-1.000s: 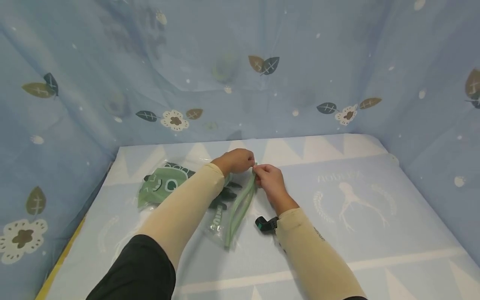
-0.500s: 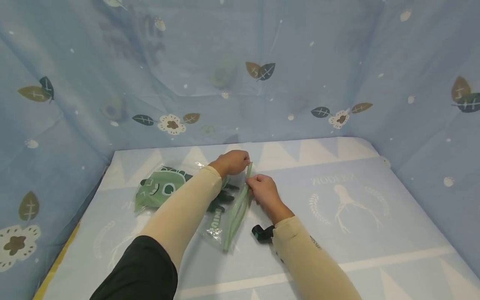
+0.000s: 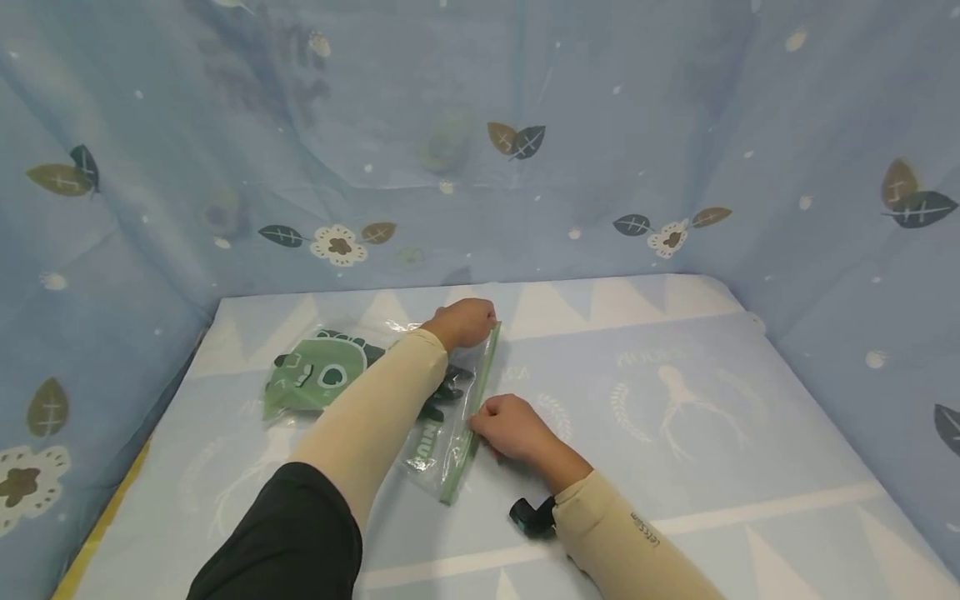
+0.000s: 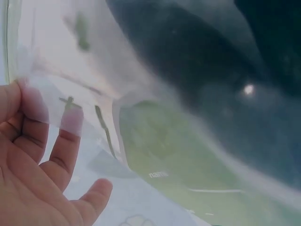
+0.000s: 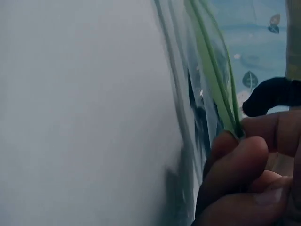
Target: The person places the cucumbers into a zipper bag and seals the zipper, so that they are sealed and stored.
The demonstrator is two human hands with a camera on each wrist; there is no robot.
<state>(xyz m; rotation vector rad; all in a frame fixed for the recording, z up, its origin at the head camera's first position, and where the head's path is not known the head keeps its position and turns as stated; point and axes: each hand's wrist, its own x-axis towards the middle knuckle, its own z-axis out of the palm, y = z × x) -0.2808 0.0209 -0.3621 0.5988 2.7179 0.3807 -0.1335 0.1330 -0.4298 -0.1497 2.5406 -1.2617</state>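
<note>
A clear zip bag (image 3: 459,398) with a green strip (image 3: 454,482) along its right edge lies flat on the table. On or in it shows a green cartoon dinosaur-like figure (image 3: 318,375); I cannot tell whether it is printed or inside. My left hand (image 3: 465,322) pinches the strip's far corner, and in its wrist view the thumb and index finger (image 4: 28,101) grip the clear film. Partway down the strip, my right hand (image 3: 517,429) pinches the edge between thumb and fingers. The right wrist view shows two green lines (image 5: 216,70) spread apart above that pinch.
A white and pale blue patterned mat (image 3: 675,433) covers the table. Blue curtains (image 3: 420,150) with leaves and flowers hang behind and at both sides. A black camera mount (image 3: 532,517) sits at my right wrist.
My right hand has slid down the green strip towards me, away from the left hand. The strip's two sides, spread apart before, now lie together between the hands. The left hand stays at the far corner.
</note>
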